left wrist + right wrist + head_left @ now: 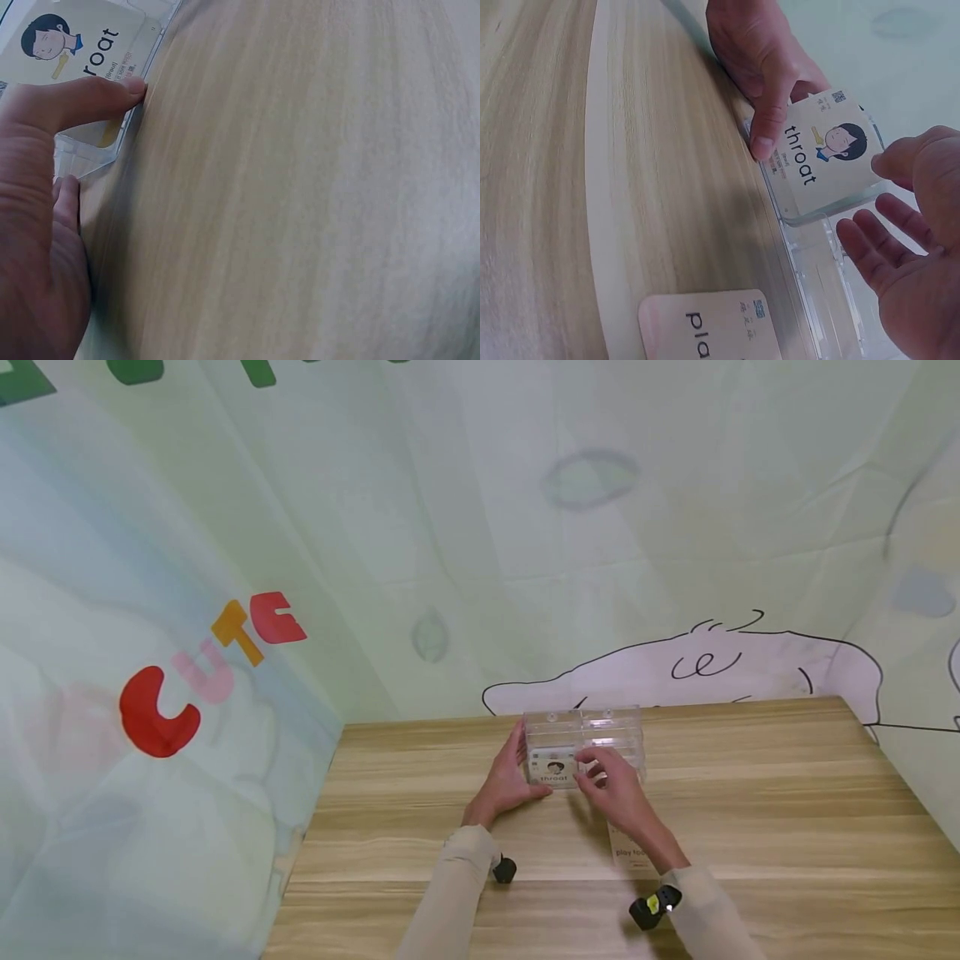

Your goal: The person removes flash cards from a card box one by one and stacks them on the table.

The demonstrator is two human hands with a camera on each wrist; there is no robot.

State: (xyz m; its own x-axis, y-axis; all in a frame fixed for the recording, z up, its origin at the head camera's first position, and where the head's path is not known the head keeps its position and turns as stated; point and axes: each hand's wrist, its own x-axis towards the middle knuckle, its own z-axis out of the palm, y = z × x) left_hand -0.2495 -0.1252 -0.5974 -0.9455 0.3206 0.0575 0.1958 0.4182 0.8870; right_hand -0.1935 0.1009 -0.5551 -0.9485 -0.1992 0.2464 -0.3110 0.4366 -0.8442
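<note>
A clear plastic holder with compartments stands at the table's back edge. In its left part sits a card reading "throat", showing a drawn head. My left hand grips the holder's left side, its thumb lying over the card's lower edge in the left wrist view. At the card's right side is my right hand; in the right wrist view its thumb touches the card's edge, while the other fingers are loosely bent over the holder's right part. A second card, partly cut off, lies flat on the table.
The second card is partly under my right forearm in the head view. Behind the wooden table hangs a printed cloth, which also covers the left side. Small black devices are strapped on both wrists.
</note>
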